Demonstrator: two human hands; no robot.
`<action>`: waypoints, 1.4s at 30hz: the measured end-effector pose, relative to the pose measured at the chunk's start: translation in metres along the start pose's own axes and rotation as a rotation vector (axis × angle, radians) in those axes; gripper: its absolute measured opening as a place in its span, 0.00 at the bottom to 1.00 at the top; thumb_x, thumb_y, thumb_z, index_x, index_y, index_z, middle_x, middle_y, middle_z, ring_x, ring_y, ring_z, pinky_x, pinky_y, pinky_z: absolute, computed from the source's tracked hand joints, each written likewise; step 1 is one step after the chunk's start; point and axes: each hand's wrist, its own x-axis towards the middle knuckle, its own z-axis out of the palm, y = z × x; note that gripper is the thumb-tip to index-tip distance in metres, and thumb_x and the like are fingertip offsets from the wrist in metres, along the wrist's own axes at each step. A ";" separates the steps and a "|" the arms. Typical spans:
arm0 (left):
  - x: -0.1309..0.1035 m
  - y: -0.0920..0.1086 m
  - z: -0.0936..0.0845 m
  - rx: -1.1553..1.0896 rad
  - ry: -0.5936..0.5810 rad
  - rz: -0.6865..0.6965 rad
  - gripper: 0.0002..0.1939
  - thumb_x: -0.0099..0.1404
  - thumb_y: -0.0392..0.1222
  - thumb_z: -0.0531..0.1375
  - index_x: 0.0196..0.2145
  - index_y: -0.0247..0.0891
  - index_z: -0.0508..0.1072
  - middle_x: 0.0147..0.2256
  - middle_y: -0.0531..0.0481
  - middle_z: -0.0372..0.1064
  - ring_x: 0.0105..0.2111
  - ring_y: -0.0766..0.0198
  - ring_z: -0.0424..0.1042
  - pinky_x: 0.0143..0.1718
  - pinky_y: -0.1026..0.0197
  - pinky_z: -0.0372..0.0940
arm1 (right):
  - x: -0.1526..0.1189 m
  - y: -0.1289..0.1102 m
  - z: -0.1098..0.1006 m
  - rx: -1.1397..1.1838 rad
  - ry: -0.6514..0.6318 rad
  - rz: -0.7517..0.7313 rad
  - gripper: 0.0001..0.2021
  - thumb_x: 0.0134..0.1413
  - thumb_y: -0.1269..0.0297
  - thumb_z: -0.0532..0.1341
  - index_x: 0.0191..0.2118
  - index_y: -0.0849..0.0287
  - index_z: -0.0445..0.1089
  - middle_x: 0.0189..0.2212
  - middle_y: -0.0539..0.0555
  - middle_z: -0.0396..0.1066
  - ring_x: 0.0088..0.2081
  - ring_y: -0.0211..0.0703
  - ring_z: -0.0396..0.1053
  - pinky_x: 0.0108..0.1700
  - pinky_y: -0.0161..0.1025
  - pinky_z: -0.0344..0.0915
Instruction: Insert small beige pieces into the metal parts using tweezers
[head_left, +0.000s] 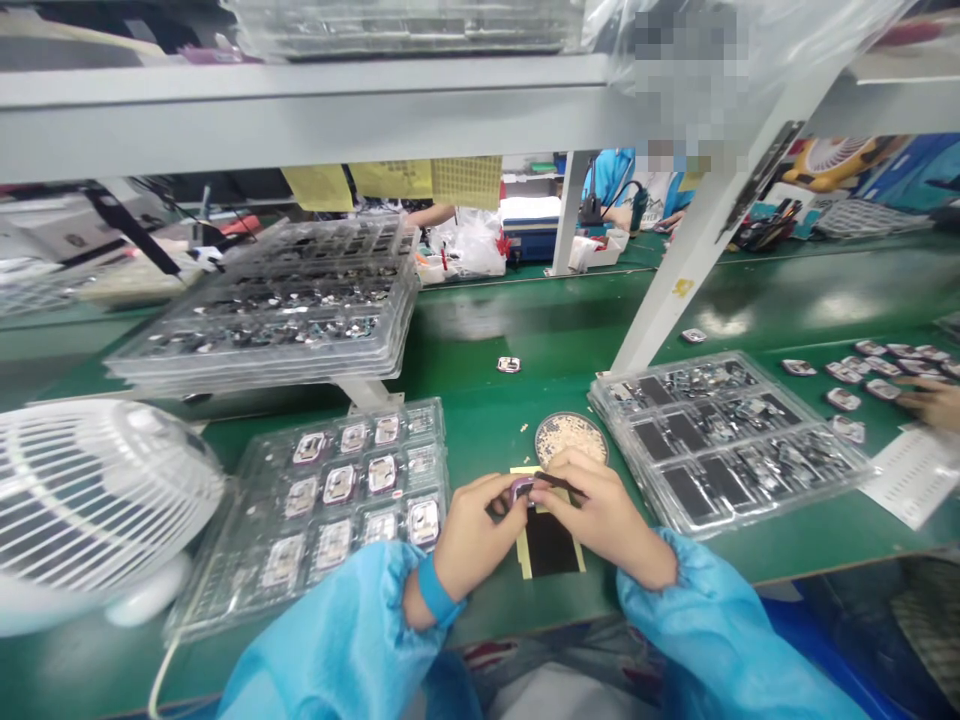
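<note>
My left hand (484, 520) is closed around a small purple-rimmed watch case (520, 488), held tilted above the bench. In my right hand (600, 510) is a pair of slim black tweezers (561, 485), pinched between thumb and fingers, with the tip at the case. My fingers hide most of the case's inside. Directly below both hands lies a black pad (553, 545) edged with yellow tape. A round dish (571, 437) of small beige pieces sits just beyond my right hand. Left of my left hand, a clear tray (255, 500) holds several similar cases.
A compartment tray (735, 440) of small parts lies on the right. Stacked trays (262, 360) stand at the back left, near a white fan (97, 500). A slanted white post (675, 270) rises ahead. Another person's hand (934, 402) is near loose cases (844, 398) at far right.
</note>
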 end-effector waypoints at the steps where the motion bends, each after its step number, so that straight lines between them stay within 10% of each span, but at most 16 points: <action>1: 0.000 -0.001 0.000 -0.003 0.002 -0.002 0.13 0.64 0.34 0.59 0.43 0.41 0.81 0.28 0.51 0.73 0.28 0.64 0.68 0.31 0.64 0.62 | -0.001 0.002 0.000 -0.005 -0.003 -0.011 0.06 0.63 0.61 0.63 0.40 0.55 0.77 0.33 0.54 0.70 0.36 0.47 0.70 0.39 0.42 0.68; 18: 0.010 0.011 -0.011 0.069 -0.052 -0.049 0.14 0.66 0.38 0.58 0.49 0.42 0.73 0.28 0.55 0.69 0.26 0.66 0.67 0.30 0.64 0.61 | 0.003 0.013 -0.011 -0.016 0.003 0.019 0.04 0.66 0.67 0.58 0.38 0.56 0.69 0.36 0.55 0.68 0.40 0.47 0.68 0.43 0.43 0.65; 42: 0.014 0.008 -0.008 0.355 -0.088 0.264 0.09 0.70 0.37 0.56 0.48 0.42 0.70 0.39 0.51 0.78 0.37 0.59 0.75 0.43 0.55 0.61 | 0.000 0.023 -0.003 0.119 -0.001 -0.085 0.03 0.63 0.68 0.64 0.41 0.55 0.75 0.34 0.52 0.68 0.38 0.43 0.69 0.39 0.40 0.65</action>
